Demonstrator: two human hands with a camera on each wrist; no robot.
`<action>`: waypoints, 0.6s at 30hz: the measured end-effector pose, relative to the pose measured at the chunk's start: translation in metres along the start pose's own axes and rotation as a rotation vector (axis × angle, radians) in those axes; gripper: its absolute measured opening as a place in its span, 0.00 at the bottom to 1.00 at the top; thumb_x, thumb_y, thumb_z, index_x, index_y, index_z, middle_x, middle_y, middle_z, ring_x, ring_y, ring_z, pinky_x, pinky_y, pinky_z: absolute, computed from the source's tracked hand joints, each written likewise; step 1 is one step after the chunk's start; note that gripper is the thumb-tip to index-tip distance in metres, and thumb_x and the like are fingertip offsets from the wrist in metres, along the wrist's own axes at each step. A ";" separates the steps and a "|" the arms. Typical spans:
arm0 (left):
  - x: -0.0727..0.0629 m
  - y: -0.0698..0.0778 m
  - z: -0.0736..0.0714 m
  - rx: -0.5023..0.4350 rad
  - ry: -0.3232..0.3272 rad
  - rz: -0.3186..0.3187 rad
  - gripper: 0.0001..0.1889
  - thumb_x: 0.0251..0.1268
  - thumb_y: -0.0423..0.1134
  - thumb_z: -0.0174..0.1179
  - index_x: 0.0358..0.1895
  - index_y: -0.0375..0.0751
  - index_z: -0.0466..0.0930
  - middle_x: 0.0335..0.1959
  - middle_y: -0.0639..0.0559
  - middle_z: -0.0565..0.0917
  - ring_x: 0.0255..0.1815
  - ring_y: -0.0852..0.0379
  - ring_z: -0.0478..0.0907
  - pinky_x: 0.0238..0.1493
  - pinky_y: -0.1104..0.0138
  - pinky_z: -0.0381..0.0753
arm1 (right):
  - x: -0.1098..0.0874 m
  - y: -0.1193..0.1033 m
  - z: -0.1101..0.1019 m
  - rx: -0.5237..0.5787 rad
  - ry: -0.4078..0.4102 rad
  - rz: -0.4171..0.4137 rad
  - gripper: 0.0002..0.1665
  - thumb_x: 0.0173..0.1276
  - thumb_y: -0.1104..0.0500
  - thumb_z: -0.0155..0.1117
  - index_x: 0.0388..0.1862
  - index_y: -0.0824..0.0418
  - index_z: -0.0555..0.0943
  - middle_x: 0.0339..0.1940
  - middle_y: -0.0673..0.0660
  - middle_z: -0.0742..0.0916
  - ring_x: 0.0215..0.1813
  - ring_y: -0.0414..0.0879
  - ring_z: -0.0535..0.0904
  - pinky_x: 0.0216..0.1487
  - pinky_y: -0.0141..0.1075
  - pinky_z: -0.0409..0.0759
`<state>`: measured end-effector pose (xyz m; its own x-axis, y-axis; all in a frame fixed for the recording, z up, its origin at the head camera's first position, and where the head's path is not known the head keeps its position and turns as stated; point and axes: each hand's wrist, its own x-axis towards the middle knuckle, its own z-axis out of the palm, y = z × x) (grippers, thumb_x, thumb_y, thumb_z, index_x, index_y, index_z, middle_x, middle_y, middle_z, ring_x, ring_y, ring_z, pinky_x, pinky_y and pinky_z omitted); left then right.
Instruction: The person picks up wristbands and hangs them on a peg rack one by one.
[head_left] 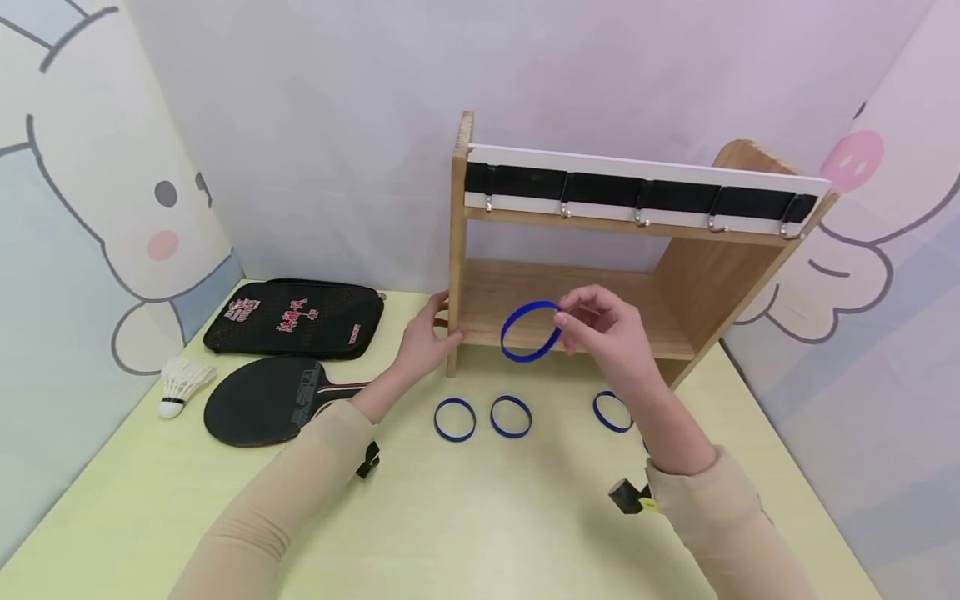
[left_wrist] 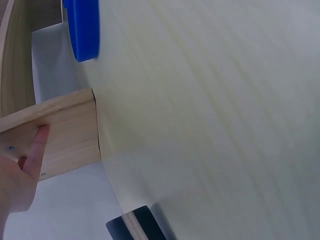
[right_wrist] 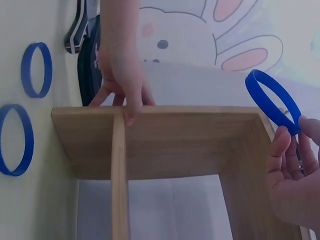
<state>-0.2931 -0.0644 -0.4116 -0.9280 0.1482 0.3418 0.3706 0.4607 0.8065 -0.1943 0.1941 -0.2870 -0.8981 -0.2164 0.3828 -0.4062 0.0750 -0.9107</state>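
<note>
Right hand (head_left: 603, 323), nearer the hooks (head_left: 641, 215), pinches band (right_wrist: 266, 105) below them. Left hand (head_left: 422, 343) touches rack (head_left: 570, 279); whether gripping, I can't tell.

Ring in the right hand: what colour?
Plain blue; the ring shows best in the right wrist view.

Right hand (head_left: 609, 329) pinching a blue band (head_left: 529, 358) before a wooden rack (head_left: 585, 287).
The left hand (head_left: 422, 348) grips the rack's left side; other bands (head_left: 455, 439) lie before it (bat (head_left: 258, 404), case (head_left: 322, 321) and shuttlecock (head_left: 182, 382) to its left).
</note>
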 end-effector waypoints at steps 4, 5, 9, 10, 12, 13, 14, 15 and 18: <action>0.000 -0.001 0.000 0.009 0.002 0.003 0.36 0.58 0.41 0.61 0.71 0.48 0.58 0.59 0.45 0.74 0.49 0.49 0.78 0.34 0.63 0.83 | 0.007 -0.010 0.015 0.104 0.112 -0.029 0.07 0.63 0.62 0.64 0.40 0.61 0.78 0.33 0.54 0.82 0.26 0.44 0.77 0.32 0.32 0.81; 0.000 -0.002 0.000 0.009 0.001 0.007 0.36 0.57 0.41 0.61 0.71 0.48 0.58 0.59 0.45 0.74 0.49 0.49 0.78 0.34 0.63 0.83 | 0.008 -0.012 0.018 0.123 0.137 -0.039 0.07 0.63 0.62 0.65 0.39 0.61 0.78 0.33 0.54 0.82 0.26 0.44 0.78 0.32 0.32 0.81; 0.001 -0.003 0.000 0.005 -0.001 0.023 0.37 0.57 0.41 0.61 0.71 0.47 0.58 0.59 0.44 0.74 0.48 0.48 0.78 0.33 0.63 0.83 | 0.017 -0.019 0.031 0.195 0.203 -0.086 0.07 0.63 0.61 0.65 0.39 0.60 0.78 0.34 0.54 0.82 0.26 0.44 0.78 0.33 0.33 0.82; 0.001 -0.003 0.000 0.003 -0.001 0.025 0.37 0.57 0.40 0.61 0.70 0.47 0.58 0.59 0.44 0.74 0.48 0.48 0.78 0.33 0.63 0.83 | 0.019 -0.020 0.034 0.218 0.216 -0.099 0.07 0.63 0.61 0.65 0.39 0.60 0.78 0.34 0.54 0.82 0.27 0.44 0.79 0.34 0.33 0.82; 0.001 -0.003 0.000 0.003 0.000 0.027 0.37 0.57 0.40 0.61 0.70 0.47 0.58 0.59 0.44 0.74 0.48 0.49 0.78 0.33 0.63 0.83 | 0.024 -0.021 0.040 0.269 0.245 -0.123 0.08 0.63 0.61 0.65 0.39 0.60 0.78 0.34 0.54 0.82 0.28 0.44 0.80 0.34 0.34 0.82; 0.001 -0.003 0.000 0.005 -0.001 0.026 0.37 0.57 0.40 0.61 0.70 0.47 0.58 0.58 0.44 0.74 0.48 0.49 0.78 0.33 0.63 0.83 | 0.026 -0.021 0.043 0.299 0.259 -0.134 0.08 0.63 0.61 0.65 0.39 0.61 0.78 0.33 0.54 0.82 0.29 0.45 0.80 0.35 0.34 0.83; 0.002 -0.003 0.000 0.007 -0.002 0.028 0.37 0.57 0.41 0.61 0.71 0.47 0.58 0.59 0.44 0.74 0.48 0.49 0.78 0.33 0.63 0.83 | 0.029 -0.021 0.046 0.333 0.274 -0.146 0.08 0.62 0.62 0.65 0.39 0.61 0.78 0.33 0.55 0.81 0.30 0.45 0.81 0.35 0.34 0.83; 0.002 -0.003 0.000 0.008 -0.001 0.028 0.37 0.57 0.41 0.61 0.71 0.47 0.58 0.59 0.44 0.74 0.48 0.49 0.78 0.33 0.63 0.83 | 0.032 -0.021 0.048 0.367 0.288 -0.160 0.07 0.62 0.63 0.65 0.39 0.62 0.77 0.32 0.55 0.81 0.30 0.46 0.81 0.35 0.33 0.83; 0.001 -0.004 0.000 0.015 0.001 0.026 0.37 0.57 0.41 0.61 0.71 0.47 0.58 0.59 0.44 0.74 0.48 0.49 0.78 0.33 0.63 0.83 | 0.043 -0.021 0.057 0.453 0.330 -0.196 0.07 0.62 0.64 0.64 0.38 0.63 0.77 0.33 0.56 0.80 0.30 0.46 0.81 0.35 0.33 0.83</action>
<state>-0.2958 -0.0664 -0.4143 -0.9179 0.1596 0.3634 0.3944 0.4694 0.7900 -0.2144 0.1281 -0.2601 -0.8480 0.1352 0.5124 -0.5225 -0.3748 -0.7658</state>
